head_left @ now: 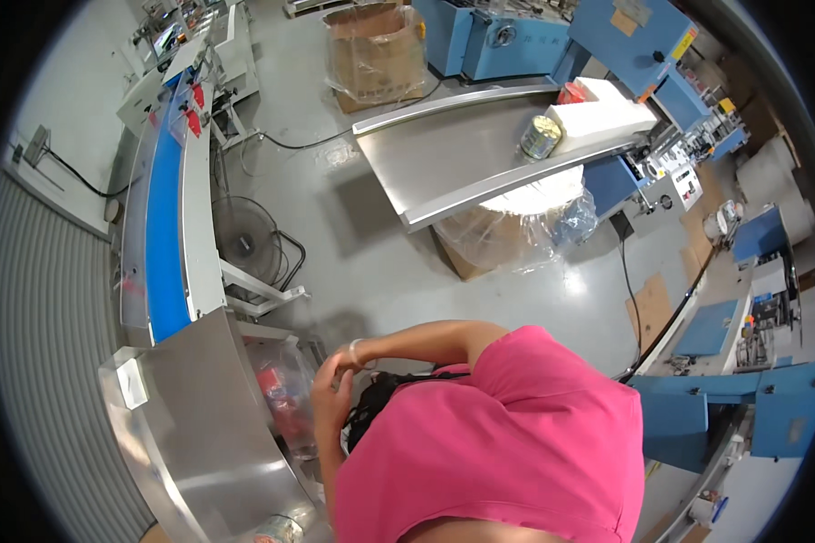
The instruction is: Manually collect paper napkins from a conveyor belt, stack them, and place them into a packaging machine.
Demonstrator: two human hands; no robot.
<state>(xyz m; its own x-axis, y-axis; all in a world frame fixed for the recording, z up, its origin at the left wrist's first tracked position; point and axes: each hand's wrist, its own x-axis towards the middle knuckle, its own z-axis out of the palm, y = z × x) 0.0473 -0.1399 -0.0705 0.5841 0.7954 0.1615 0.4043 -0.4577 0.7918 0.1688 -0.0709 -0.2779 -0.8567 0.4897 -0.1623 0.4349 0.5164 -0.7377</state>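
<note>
My two hands meet in front of my pink shirt, left of the middle. The right hand [340, 357], with a pale band at its wrist, has its fingers bent over the other hand's fingertips; anything inside them is hidden. My left hand [328, 396] points upward with its fingers stretched out, and no object shows in it. Closest to both hands is a clear plastic bag [285, 403] with red items, beside the stainless steel table [208, 443]. A metal can [279, 528] stands at the near edge of that table, partly cut off.
A blue belt conveyor [163, 217] runs away at left, with a floor fan [244, 242] beside it. Ahead, a steel chute [453, 149] carries a can [541, 137] and a white block [598, 122]. A lined cardboard box [376, 59] and blue machines [516, 45] stand beyond.
</note>
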